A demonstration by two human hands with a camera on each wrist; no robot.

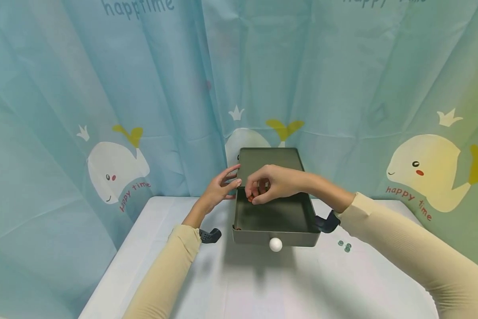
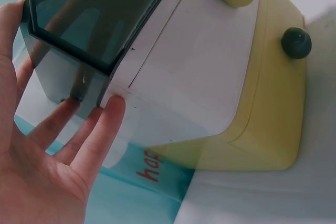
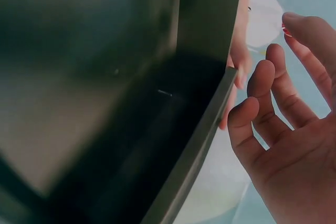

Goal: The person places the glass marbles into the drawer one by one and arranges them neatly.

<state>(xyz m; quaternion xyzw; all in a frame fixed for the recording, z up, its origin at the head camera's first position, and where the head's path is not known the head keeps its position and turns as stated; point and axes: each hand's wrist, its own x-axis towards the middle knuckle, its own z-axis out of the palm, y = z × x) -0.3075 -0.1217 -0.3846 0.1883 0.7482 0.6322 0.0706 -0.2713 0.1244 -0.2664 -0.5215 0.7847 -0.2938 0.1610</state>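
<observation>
Cream sleeves (image 1: 408,248), right hand (image 1: 273,182) pinching red piece (image 1: 250,199) — over drawer (image 1: 278,217), left hand (image 1: 217,191) outspread, touching cabinet (image 2: 205,61)

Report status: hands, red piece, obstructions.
Right hand pinching small red piece over open dark drawer. Left hand at drawer's left side, fingers spread. Nothing visibly in the way.
</observation>
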